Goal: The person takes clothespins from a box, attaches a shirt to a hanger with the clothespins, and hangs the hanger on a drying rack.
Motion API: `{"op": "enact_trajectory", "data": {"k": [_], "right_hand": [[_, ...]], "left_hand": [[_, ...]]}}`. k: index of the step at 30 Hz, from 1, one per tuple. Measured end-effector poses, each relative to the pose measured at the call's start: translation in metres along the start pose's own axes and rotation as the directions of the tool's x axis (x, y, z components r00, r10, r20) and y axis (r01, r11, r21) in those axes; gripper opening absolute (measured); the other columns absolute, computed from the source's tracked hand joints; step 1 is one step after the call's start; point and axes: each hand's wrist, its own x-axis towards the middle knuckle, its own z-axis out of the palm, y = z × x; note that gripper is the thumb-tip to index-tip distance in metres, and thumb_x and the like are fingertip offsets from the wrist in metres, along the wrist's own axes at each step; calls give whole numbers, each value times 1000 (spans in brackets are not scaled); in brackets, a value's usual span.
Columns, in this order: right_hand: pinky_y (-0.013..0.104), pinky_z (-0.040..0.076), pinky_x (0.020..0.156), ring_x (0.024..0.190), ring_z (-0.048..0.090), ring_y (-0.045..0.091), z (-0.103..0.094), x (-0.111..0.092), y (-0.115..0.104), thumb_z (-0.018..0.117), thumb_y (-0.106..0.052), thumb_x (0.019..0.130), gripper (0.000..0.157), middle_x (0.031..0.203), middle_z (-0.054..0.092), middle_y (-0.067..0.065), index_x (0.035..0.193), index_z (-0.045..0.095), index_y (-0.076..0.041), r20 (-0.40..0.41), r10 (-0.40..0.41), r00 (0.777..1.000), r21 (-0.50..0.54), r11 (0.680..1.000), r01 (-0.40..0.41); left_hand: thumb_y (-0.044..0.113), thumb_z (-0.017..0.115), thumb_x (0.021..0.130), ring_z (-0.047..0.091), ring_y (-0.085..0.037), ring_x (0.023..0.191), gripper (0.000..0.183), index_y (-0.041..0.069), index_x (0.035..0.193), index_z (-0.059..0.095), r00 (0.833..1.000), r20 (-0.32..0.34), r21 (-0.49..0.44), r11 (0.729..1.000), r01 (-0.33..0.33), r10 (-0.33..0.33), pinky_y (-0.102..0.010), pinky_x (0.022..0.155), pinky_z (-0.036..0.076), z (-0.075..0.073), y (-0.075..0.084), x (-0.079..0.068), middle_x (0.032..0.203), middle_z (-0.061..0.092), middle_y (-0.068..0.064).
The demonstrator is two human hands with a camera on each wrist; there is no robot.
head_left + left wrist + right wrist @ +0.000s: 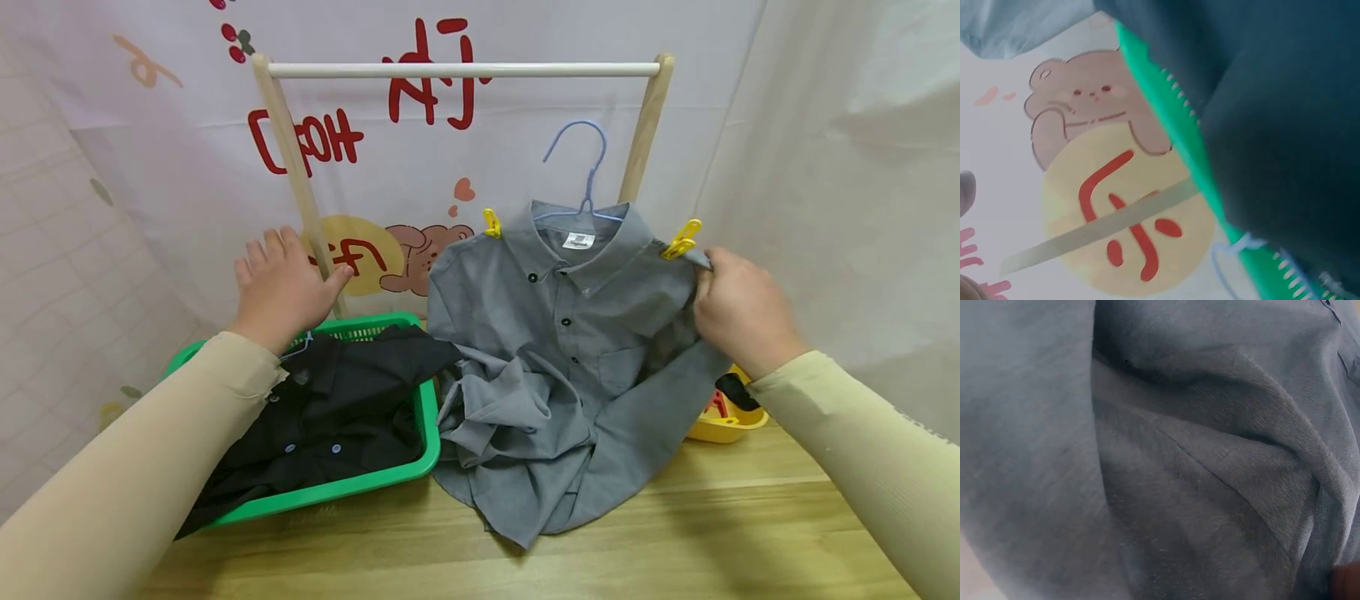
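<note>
A grey button-up shirt is on a blue wire hanger, whose hook stands free of the rail. Yellow clips sit on both of its shoulders. My right hand pinches the shirt at the shoulder on the right, beside the clip. Grey fabric fills the right wrist view, with a bit of finger at its lower right corner. My left hand is spread in the air above the green basket, holding nothing. Dark clothing lies in that basket.
Behind the shirt stands a rack with a white rail and wooden posts. A yellow tray with red and yellow clips is partly hidden by the shirt and right forearm. A printed cloth hangs behind.
</note>
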Motion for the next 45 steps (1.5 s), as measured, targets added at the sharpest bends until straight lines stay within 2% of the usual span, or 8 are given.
{"op": "enact_trajectory", "data": {"k": [8,16,26,33,39,45], "right_hand": [[63,47,73,81,60,50,-2,5,-9,33,-19,110,33,91,60,29,94,55,0,-1,22,1000,-6,1000,-22],[63,48,68,72,60,50,1,4,-20,38,-16,108,34,77,58,25,83,54,0,-18,7,1000,-9,1000,-8],[62,48,66,72,60,51,5,7,-35,38,-13,106,32,75,57,27,79,52,-1,-42,-20,999,-5,1000,19],[62,48,68,75,61,50,9,10,-44,38,-12,106,31,76,58,26,82,53,0,-25,-51,998,-15,999,51],[53,47,62,67,55,41,12,14,-55,36,-13,107,33,69,48,17,79,50,-2,-3,-73,997,-12,997,73],[44,41,58,63,51,35,16,23,-69,35,-15,109,34,67,43,11,80,49,-4,23,-60,998,12,998,60]], "left_hand": [[69,42,101,-1,-66,154,112,-13,162,-4,995,90,13,999,46,-47,-77,122,2,-18,0,15,167,4,-44],[73,40,100,1,-66,154,114,-13,163,2,991,117,27,997,67,-70,-78,123,1,-12,-6,30,166,7,-45],[73,35,101,2,-67,154,105,-8,165,10,993,104,7,998,63,-63,-78,122,0,-1,-18,40,165,9,-45],[53,31,108,3,-65,154,79,-10,156,38,995,97,-15,999,41,-39,-80,120,-2,9,-17,42,165,9,-45],[47,24,109,0,-65,155,77,-16,144,50,994,99,-47,998,53,-48,-79,121,-4,13,-13,40,167,6,-43],[43,28,109,2,-63,156,72,-16,131,62,993,96,-69,995,77,-70,-78,121,-5,15,-8,40,167,10,-42]]}}
